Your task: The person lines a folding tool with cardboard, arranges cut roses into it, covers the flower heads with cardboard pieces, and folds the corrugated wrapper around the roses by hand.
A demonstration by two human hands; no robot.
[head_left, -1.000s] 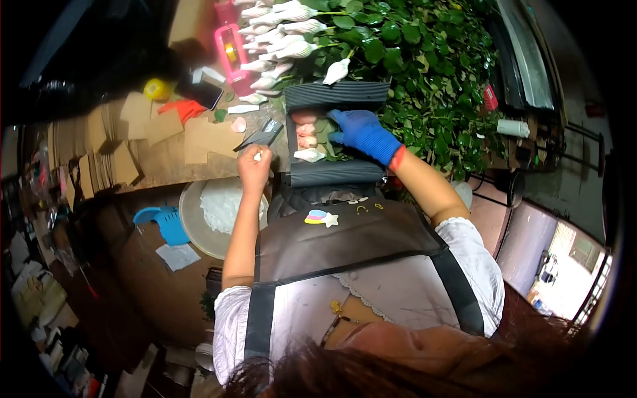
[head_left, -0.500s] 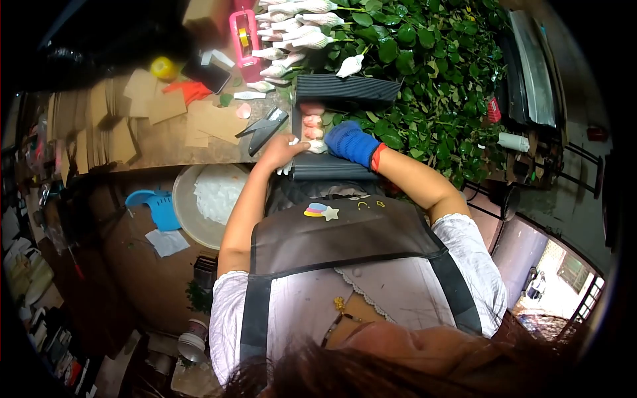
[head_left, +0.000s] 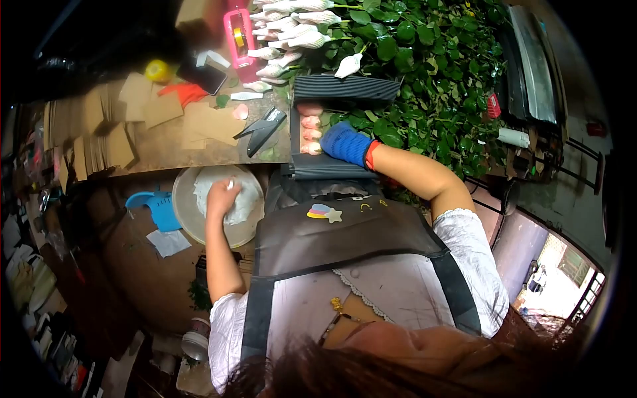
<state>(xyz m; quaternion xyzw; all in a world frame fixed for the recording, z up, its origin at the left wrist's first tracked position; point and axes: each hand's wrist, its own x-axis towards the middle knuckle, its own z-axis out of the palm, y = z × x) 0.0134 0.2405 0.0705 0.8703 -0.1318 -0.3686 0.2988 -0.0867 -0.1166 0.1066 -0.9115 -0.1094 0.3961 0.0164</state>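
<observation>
My bare left hand (head_left: 224,197) is closed over the round tub (head_left: 184,222) of white netting (head_left: 242,202), with a bit of white showing at its fingertips. My right hand, in a blue glove (head_left: 345,144), is curled beside the lowest of the pink roses (head_left: 310,134) in the black ridged holder (head_left: 332,166); what its fingers hold is hidden. Several pink rose heads stand in a column there without netting. Above the holder, roses in white nets (head_left: 298,26) lie in a pile, and one netted rose (head_left: 349,65) rests apart, nearer the leaves.
Dark pliers or a stapler-like tool (head_left: 263,131) lies left of the holder. Cardboard pieces (head_left: 209,126), a phone (head_left: 206,76), a pink tape dispenser (head_left: 239,40) and yellow tape (head_left: 158,70) are on the table. Leafy stems (head_left: 431,86) spread rightward. A blue plastic item (head_left: 162,209) is below.
My left hand went to the lowest rose, then moved down and left over the tub. The white net is off that rose. My gloved right hand moved down beside it.
</observation>
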